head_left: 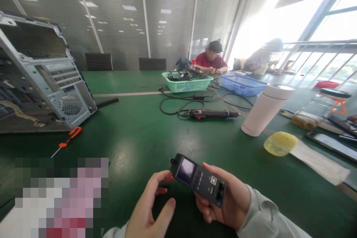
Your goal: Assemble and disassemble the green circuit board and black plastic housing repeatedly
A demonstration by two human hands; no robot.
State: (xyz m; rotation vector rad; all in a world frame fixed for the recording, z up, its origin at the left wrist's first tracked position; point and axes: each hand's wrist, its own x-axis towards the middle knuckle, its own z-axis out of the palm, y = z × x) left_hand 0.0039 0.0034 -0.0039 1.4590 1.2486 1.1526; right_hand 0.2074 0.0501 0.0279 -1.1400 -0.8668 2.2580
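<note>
A black handheld device with a small screen [186, 169], a row of buttons and several port-like openings is in my right hand [227, 197]. The fingers wrap beneath it and the thumb lies along its far edge. My left hand [156, 202] is at the device's left end, thumb and fingers apart. Its index fingertip reaches the corner, and I cannot tell if it presses there. Beyond my hands lies a black electric screwdriver [213, 114] with its cord on the green table [134, 130].
An open metal computer case [71, 104] stands at left, near an orange-handled tool [69, 137]. Across the table are a green basket of cables [188, 86] and a blue basket [242, 85]. A pale bottle [264, 109], yellow lid-like item [280, 144] and phone [334, 145] sit right. Two people sit beyond.
</note>
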